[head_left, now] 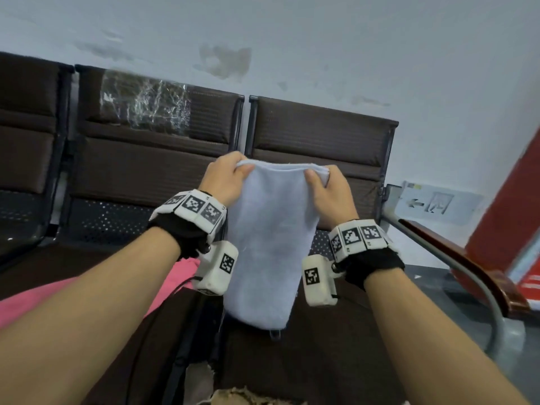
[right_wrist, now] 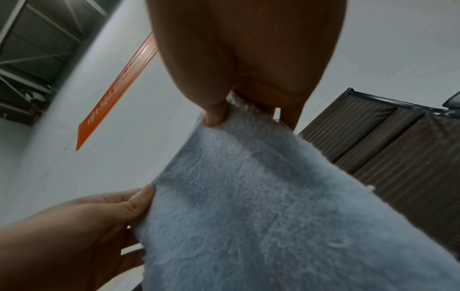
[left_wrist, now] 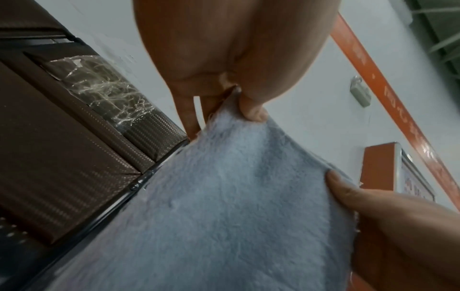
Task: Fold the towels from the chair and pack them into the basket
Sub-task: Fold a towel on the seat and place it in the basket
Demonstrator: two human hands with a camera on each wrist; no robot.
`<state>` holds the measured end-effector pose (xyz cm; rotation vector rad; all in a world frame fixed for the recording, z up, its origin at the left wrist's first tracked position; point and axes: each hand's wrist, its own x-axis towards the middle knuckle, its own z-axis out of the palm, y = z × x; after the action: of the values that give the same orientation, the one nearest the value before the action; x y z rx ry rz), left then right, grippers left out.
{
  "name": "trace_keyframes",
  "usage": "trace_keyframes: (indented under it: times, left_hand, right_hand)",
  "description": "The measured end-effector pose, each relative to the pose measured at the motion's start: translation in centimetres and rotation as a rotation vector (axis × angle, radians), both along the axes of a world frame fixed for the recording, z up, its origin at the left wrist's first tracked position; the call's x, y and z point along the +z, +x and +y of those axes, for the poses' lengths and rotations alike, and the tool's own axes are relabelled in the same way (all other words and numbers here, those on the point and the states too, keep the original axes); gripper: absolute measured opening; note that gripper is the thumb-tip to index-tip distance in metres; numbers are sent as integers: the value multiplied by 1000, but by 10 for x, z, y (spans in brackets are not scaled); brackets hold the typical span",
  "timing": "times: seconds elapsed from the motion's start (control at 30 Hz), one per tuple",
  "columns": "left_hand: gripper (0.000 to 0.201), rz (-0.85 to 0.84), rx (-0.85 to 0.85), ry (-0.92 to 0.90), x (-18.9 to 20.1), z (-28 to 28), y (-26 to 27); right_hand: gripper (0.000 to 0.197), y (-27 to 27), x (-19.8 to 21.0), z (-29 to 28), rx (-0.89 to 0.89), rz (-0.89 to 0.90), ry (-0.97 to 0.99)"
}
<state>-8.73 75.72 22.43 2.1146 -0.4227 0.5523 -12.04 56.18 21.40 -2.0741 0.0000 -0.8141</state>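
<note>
A pale blue towel [head_left: 268, 244] hangs in the air in front of me, doubled over so its top edge shows layers. My left hand [head_left: 230, 173] pinches its top left corner between thumb and fingers. My right hand [head_left: 324, 178] pinches the top right corner the same way. In the left wrist view the thumb presses the blue towel [left_wrist: 224, 196] against the fingers, and my right hand [left_wrist: 373, 212] holds the far corner. The right wrist view shows the same blue towel [right_wrist: 261, 206], with my left hand [right_wrist: 99, 212] on the other corner. No basket is in view.
A row of brown padded chairs [head_left: 315, 135] stands against the pale wall behind the towel. A pink towel [head_left: 178, 276] lies on the seat at lower left. A beige cloth [head_left: 233, 397] shows at the bottom edge. A grey armrest rail [head_left: 467, 276] curves at right.
</note>
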Motion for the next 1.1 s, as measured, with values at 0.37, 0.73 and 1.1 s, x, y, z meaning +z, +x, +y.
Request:
trace_keyframes:
  times: [0.37,0.73,1.1]
  left_hand:
    - [15,90,-191,6,-104,12,-113]
    - [19,485,-234,141,-192,24,-187]
    - [14,431,-240,-84,-215,-1,-83]
  right_hand:
    - [10,-124,-119,-4,10,84,79]
    - [20,-216,-205,12,-111,368,172]
    - [27,-133,-217,-15,-105,744,28]
